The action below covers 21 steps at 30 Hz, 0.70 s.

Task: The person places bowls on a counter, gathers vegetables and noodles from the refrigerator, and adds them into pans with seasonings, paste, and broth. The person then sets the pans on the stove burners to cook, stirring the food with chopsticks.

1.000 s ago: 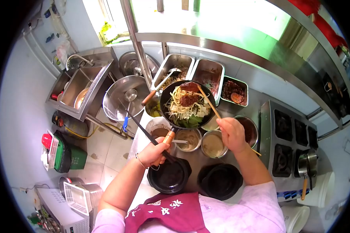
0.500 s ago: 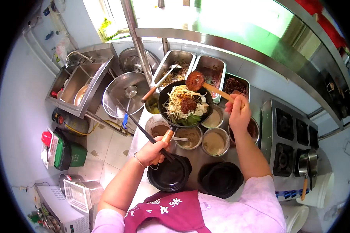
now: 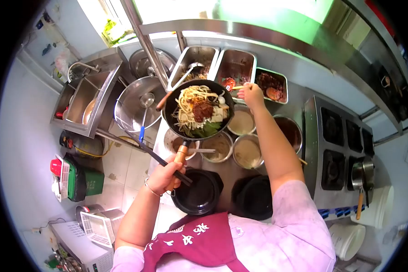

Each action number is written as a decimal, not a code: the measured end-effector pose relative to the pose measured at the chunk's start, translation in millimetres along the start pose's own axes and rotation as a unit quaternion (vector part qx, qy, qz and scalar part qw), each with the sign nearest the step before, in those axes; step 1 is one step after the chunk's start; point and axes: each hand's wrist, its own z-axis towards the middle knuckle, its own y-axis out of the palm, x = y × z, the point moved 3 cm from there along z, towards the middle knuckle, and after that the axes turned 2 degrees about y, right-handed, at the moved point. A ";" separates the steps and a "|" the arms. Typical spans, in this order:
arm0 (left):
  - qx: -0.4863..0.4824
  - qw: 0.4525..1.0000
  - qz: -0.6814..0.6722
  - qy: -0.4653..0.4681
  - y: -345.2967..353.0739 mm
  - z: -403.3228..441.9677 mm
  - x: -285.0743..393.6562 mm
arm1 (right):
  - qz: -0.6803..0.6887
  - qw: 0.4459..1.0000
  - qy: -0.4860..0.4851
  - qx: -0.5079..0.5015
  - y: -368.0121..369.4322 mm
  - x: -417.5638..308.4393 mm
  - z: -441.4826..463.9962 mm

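Black frying pan (image 3: pixel 168 111), heaped with noodles (image 3: pixel 190 97), greens (image 3: pixel 208 130) and dark red sauce (image 3: pixel 203 111), is held above steel tubs (image 3: pixel 248 152) — roughly level, probably so nothing spills. At its seven o'clock the left hand (image 3: pixel 166 176) clenches the wooden pan handle (image 3: pixel 181 154), black chopsticks (image 3: pixel 156 157) tucked alongside, likely freeing the other. Between two and three, the right hand (image 3: pixel 250 95) grasps a ladle (image 3: pixel 236 87), its bowl (image 3: pixel 228 83) at the near end of a steel sauce tray (image 3: pixel 238 56).

My bare left hand (image 3: pixel 164 176) was curled into a grip, its bent forearm (image 3: pixel 138 215) slanting forward and inward; my bare right hand (image 3: pixel 250 96) was clenched farther ahead, its arm (image 3: pixel 279 145) outstretched.
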 end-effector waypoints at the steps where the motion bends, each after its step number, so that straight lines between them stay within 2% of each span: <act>1: -0.004 1.000 -0.010 0.000 -0.3 -6.6 0.4 | 0.016 0.999 0.023 -0.027 1.4 1.9 -7.8; 3: -0.001 1.000 -0.007 0.010 3.3 -24.3 3.8 | -0.015 0.998 0.048 -0.023 -15.3 4.0 -31.6; 4: 0.001 1.000 -0.007 0.013 2.0 -32.6 2.7 | -0.166 0.985 -0.038 -0.009 -26.8 -5.8 -52.0; 5: 0.002 1.000 -0.007 0.019 -0.5 -40.1 2.2 | -0.313 0.942 -0.124 0.004 -36.5 -18.3 -74.5; 7: 0.006 1.000 -0.010 0.020 -4.9 -57.2 1.2 | -0.339 0.923 -0.164 -0.078 -58.2 -43.1 -134.3; 9: -0.020 1.000 -0.010 0.021 -16.8 -69.0 -3.8 | -0.384 0.904 -0.069 -0.176 -84.3 -50.3 -187.3; 11: -0.010 1.000 -0.009 0.018 -24.5 -81.3 -9.8 | -0.449 0.867 -0.061 -0.206 -101.9 -43.8 -230.4; 15: -0.015 1.000 0.000 0.019 -34.4 -98.2 -20.8 | -0.466 0.863 -0.063 -0.186 -105.1 -16.6 -271.7; 17: -0.035 0.999 -0.005 0.014 -39.1 -103.9 -26.7 | -0.383 0.903 -0.073 -0.182 -99.8 4.5 -276.5; 18: -0.052 0.999 -0.014 0.008 -41.5 -106.4 -28.6 | -0.384 0.904 -0.115 -0.150 -97.1 8.9 -277.5; 21: -0.066 0.998 -0.014 -0.006 -44.1 -115.6 -35.4 | -0.375 0.911 -0.148 -0.086 -92.3 24.8 -270.8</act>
